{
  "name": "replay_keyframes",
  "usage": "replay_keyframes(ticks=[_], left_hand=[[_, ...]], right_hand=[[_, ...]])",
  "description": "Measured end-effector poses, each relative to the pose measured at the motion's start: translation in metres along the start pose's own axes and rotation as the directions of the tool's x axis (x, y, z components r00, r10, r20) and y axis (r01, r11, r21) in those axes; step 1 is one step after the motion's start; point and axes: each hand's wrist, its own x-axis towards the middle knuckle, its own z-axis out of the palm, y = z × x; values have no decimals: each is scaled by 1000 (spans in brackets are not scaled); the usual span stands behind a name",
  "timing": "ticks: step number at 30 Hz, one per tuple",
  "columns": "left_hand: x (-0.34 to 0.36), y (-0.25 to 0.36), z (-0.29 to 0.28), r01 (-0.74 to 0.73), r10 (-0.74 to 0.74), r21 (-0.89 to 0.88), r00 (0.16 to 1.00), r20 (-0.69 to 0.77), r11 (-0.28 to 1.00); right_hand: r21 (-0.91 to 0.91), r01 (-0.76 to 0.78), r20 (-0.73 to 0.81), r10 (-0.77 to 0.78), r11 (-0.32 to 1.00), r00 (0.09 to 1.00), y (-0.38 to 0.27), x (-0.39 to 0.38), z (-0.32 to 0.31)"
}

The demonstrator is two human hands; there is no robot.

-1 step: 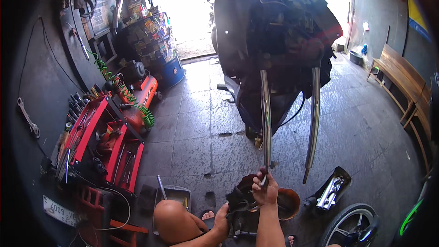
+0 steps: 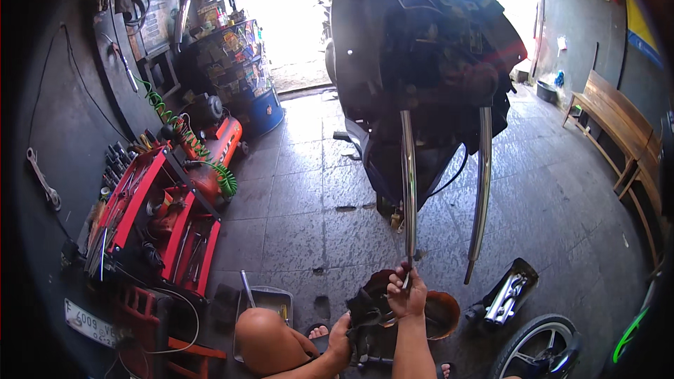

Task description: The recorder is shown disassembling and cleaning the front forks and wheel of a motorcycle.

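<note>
Two shiny front fork tubes hang down from a dark motorcycle front point(image 2: 414, 49). My right hand point(image 2: 407, 298) is raised to the lower end of the left fork tube point(image 2: 410, 189), its fingers closed round the thin tip there. The right fork tube point(image 2: 481, 189) hangs apart from my hands. Low and close to my knee, my left hand point(image 2: 341, 337) is closed on a dark, crumpled, rag-like thing point(image 2: 364, 307); its exact kind is unclear. Beneath my hands, an orange-brown-rimmed basin point(image 2: 449, 303) stands on the floor, partly hidden by my right forearm.
Right of the basin lie silver fork lower parts in a dark cover point(image 2: 507, 300), and a spoked wheel point(image 2: 533, 351). A grey tray point(image 2: 286, 293) sits by my knee. Leftward stand a red tool rack point(image 2: 133, 210) and an orange compressor point(image 2: 223, 142). A wooden bench point(image 2: 618, 119) lines the right wall.
The view has shifted very slightly. Both hands keep their places, the right at the fork tube's end and the left on the dark rag-like thing.
</note>
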Motion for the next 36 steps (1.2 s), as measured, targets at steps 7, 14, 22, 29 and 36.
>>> replay_keyframes(ticks=[7, 14, 22, 29, 36], left_hand=[[0, -2, 3, -99, 100, -21, 991, 91, 995], [-4, -1, 8, -101, 102, -20, 993, 61, 995], [-6, 0, 10, -86, 86, -11, 996, 24, 996], [-2, -6, 10, -88, 88, 11, 995, -36, 996], [6, 24, 9, -184, 248, 544, 967, -47, 818]], right_hand=[[130, -25, 52, 18, 991, 998, 4, 2, -14], [167, -32, 151, 7, 985, 988, 4, 16, 4], [141, 16, 93, -29, 990, 995, 7, 20, 16], [173, -27, 62, 17, 985, 998, 10, -11, -47], [167, -40, 51, 32, 985, 998, 8, -9, -51]])
